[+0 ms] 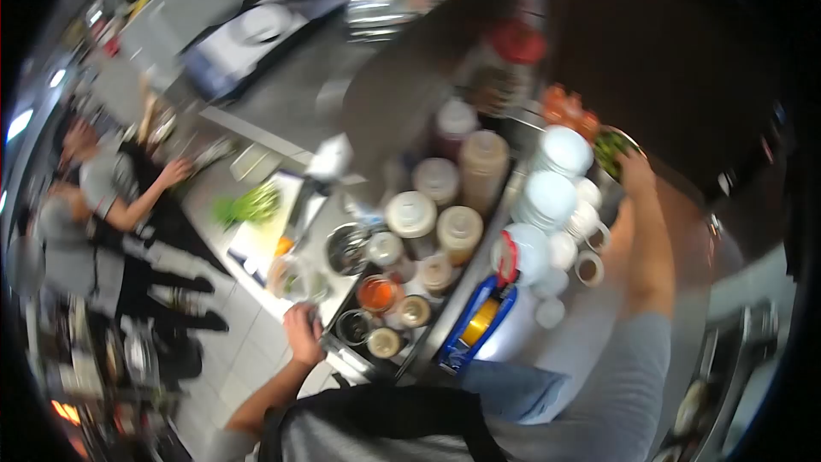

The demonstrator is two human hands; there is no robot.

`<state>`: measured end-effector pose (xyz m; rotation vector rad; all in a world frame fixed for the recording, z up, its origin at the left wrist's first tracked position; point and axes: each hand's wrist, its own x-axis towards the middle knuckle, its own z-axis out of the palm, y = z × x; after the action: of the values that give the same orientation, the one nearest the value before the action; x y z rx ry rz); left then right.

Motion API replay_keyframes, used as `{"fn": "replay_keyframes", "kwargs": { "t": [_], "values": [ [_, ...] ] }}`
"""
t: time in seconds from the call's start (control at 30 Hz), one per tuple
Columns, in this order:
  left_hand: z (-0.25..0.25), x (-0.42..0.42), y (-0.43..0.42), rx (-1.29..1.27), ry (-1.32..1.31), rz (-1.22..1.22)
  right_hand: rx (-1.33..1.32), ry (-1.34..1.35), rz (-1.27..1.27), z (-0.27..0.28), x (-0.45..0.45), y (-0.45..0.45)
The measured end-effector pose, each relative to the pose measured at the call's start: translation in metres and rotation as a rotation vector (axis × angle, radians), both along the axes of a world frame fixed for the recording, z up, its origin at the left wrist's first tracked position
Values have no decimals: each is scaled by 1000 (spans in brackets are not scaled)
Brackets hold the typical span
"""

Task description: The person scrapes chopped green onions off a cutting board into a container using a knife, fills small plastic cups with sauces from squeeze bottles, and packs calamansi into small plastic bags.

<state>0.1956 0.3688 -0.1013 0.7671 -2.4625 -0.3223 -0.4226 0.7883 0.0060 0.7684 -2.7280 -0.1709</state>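
Note:
My right hand (634, 173) is stretched far out to a round bowl of chopped greens (610, 151), its fingertips down among the green pieces. Blur hides how those fingers are set. My left hand (303, 335) is low at the counter's corner, fingers curled; what they hold, if anything, I cannot make out. Just beyond it is a clear tub (295, 278) at the end of a white cutting board (265, 235), where leafy greens (250, 205) lie. An open container of orange-red sauce (379, 293) stands to the right of my left hand.
Several squeeze bottles (459, 233) crowd the middle. Beside them rise stacks of white lids or cups (547, 197) and a blue tape dispenser (479, 322). Orange-red pieces (569, 111) lie near the greens bowl. Two co-workers (103, 197) stand across the aisle at left.

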Motion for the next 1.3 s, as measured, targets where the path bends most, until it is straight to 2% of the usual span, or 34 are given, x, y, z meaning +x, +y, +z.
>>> {"fn": "replay_keyframes", "kwargs": {
  "t": [0.1,0.13,0.17,0.2,0.23,0.3,0.37,0.47,0.57,0.6,0.73,0.77,0.83,0.9,0.97,1.03,1.07,1.1,1.13,1.17,1.23,1.27,1.3],
  "values": [
    [8,0,3,15,8,11,-175,-65,149,-37,-50,25],
    [5,2,3,8,6,17,-948,-571,62,-32,-43,15],
    [7,2,4,34,18,15,-872,-463,52,-34,-43,17],
    [8,2,5,51,-2,40,-1002,-540,22,-31,-41,16],
    [8,3,5,52,-2,40,-586,-234,104,-58,-77,41],
    [12,3,7,58,-4,41,-413,-283,-44,-48,-78,48],
    [10,4,7,66,10,47,-343,-166,-7,-53,-78,57],
    [12,4,8,70,16,48,-1027,-337,-53,-76,-95,56],
    [9,5,7,66,24,55,-488,125,-48,-40,-53,46],
    [8,5,6,64,22,53,-538,133,5,-17,-28,39],
    [4,7,5,81,56,57,-802,542,184,69,79,17],
    [4,7,5,99,65,60,-796,613,122,97,126,5],
    [3,11,3,125,123,30,-1184,612,328,118,180,10],
    [10,22,-1,224,311,-44,-1354,565,557,150,259,-1],
    [38,30,-6,185,409,-23,-1361,539,565,176,347,-33],
    [72,31,-26,150,438,-38,-1179,414,586,192,414,-74],
    [86,25,-42,137,418,-63,-1184,336,781,193,443,-112],
    [96,18,-57,119,356,-99,-1181,252,973,188,468,-155],
    [102,11,-70,96,296,-136,-1241,71,903,176,490,-189],
    [102,5,-80,183,225,-154,-1017,-138,797,169,510,-214],
    [93,-2,-97,355,78,-189,-896,-359,951,132,520,-293],
    [87,-4,-106,319,68,-211,-847,-409,989,117,528,-328],
    [88,-4,-110,353,80,-218,-760,-579,927,99,530,-357]
  ]
}}
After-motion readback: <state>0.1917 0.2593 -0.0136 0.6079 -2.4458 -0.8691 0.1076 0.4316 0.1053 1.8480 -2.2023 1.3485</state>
